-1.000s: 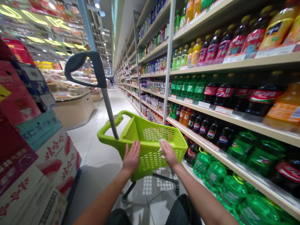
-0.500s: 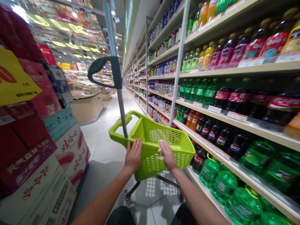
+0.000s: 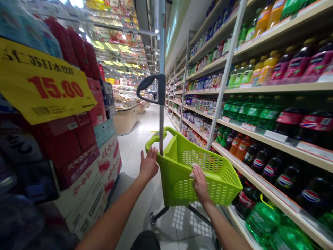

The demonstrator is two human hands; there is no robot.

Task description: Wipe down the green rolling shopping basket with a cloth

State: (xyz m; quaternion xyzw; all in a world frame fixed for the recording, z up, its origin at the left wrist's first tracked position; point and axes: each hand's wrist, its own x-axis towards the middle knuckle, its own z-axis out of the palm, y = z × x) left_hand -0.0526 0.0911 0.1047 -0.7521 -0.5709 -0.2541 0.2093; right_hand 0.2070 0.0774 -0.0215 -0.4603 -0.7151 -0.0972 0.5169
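Observation:
A lime-green plastic shopping cart (image 3: 177,170) with a perforated basket stands in front of me, a grey pole (image 3: 161,125) rising from its left end. A dark grey loop handle (image 3: 152,89) is fixed partway up that pole. My left hand (image 3: 149,165) is open, fingers stretched out, at the basket's left corner near the foot of the pole; whether it touches the plastic I cannot tell. On the near rim, my right hand (image 3: 200,184) presses a crumpled whitish wipe (image 3: 193,170), its fingers partly covering it.
Shelves of bottled drinks (image 3: 260,111) run along the right, close to the basket. Stacked drink cartons (image 3: 85,194) with a yellow price sign (image 3: 47,83) stand on the left. Pale floor tiles (image 3: 145,121) lead past a food display counter (image 3: 127,119).
The view has turned left, bringing the price sign fully into sight. My left hand has moved left along the basket to its corner. My right hand stays on the rim with the wipe.

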